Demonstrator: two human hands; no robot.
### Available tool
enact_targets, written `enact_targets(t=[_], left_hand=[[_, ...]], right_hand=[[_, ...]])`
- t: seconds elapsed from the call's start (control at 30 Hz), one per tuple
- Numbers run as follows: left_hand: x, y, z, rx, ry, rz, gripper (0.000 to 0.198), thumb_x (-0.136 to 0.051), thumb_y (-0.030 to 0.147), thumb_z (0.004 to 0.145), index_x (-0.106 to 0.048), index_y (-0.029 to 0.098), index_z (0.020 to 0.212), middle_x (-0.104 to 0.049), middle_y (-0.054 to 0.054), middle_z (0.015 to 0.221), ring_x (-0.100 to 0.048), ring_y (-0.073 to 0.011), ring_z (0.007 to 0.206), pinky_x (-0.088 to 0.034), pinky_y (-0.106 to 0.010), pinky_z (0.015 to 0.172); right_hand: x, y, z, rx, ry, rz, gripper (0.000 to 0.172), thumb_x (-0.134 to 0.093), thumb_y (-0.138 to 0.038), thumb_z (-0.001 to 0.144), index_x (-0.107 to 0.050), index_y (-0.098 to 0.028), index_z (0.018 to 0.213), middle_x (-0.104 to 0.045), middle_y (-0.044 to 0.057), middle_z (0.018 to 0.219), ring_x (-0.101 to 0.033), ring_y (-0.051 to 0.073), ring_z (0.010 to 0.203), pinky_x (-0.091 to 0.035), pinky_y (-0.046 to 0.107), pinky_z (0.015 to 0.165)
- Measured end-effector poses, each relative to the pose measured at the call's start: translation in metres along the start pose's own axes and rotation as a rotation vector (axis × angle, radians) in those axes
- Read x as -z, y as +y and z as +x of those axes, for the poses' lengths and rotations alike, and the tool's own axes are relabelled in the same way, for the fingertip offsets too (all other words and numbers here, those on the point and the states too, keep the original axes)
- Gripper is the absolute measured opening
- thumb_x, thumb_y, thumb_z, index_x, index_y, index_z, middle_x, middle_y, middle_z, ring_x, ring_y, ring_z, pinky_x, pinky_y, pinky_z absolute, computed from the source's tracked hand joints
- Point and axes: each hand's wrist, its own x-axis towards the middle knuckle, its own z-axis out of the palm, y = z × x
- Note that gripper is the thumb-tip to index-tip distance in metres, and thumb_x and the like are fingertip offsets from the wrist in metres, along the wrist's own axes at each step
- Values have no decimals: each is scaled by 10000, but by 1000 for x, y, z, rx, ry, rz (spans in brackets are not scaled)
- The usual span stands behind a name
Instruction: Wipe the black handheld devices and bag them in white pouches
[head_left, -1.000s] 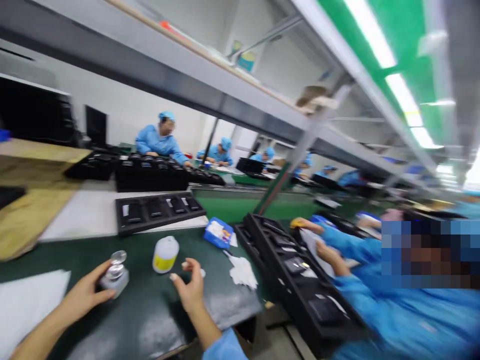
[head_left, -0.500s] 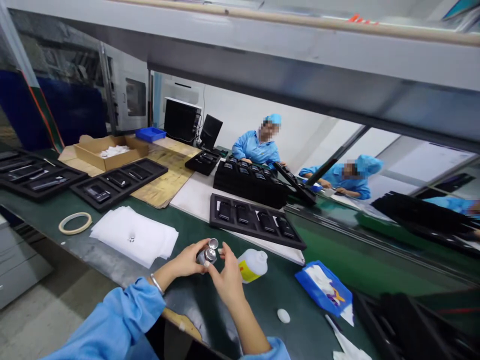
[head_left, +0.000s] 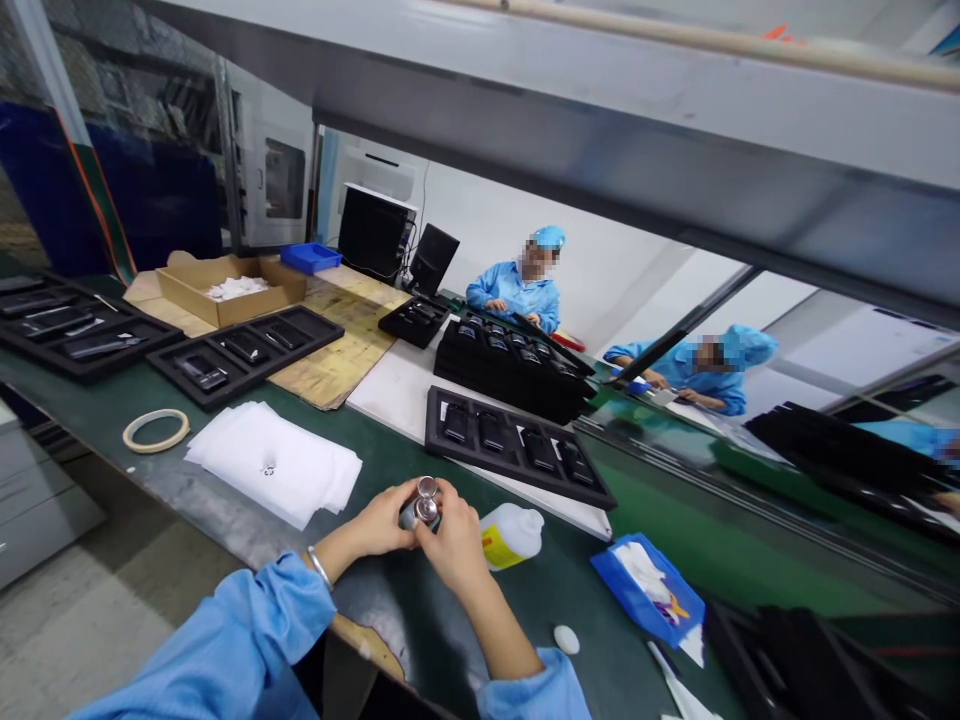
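Both of my hands are wrapped around a small metal-topped dispenser bottle (head_left: 426, 503) on the dark green bench (head_left: 127, 410). My left hand (head_left: 382, 520) grips its body from the left. My right hand (head_left: 450, 535) closes on it from the right, fingers at its shiny round cap. Just right of my hands a white plastic bottle with a yellow label (head_left: 508, 535) lies on its side. A stack of white sheets (head_left: 274, 462) sits to the left.
A tape ring (head_left: 155, 430) lies at far left, black trays of parts (head_left: 516, 450) behind, a blue tissue pack (head_left: 649, 588) and a small white cap (head_left: 566, 638) to the right. A cardboard box (head_left: 229, 288) stands at back left. Other workers in blue sit across.
The view swung left from the co-worker on my right to the bench. My right hand came in and closed on the dispenser bottle that my left hand kept holding.
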Motion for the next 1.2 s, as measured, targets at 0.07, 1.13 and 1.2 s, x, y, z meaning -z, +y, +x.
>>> enact_targets(t=[0.07,1.13,1.2], left_hand=[[-2,0,-1,15,24,15,891,-726,121,589,-429,246,1419,-592,-63,1325,-571,-277,1173,-446,-415,1029],[-37,8,-12,116,146,196,917,-602,154,738,-176,189,1549,-528,-169,1270,-455,-360,1193,-323,-590,1059],[-33,7,-12,98,105,168,976,-645,151,705,-166,212,1552,-523,-153,1291,-446,-348,1225,-332,-560,1074]], right_hand=[[0,0,0,-13,3,4,578,-590,-202,713,-470,-150,1276,-680,107,1061,-621,301,979,-411,452,907],[4,-2,-11,-139,90,72,614,-616,-198,662,-524,-219,1269,-674,80,1009,-545,365,1074,-286,590,991],[5,-1,-12,-133,78,79,628,-615,-198,661,-519,-216,1281,-671,84,1024,-542,357,1076,-299,570,988]])
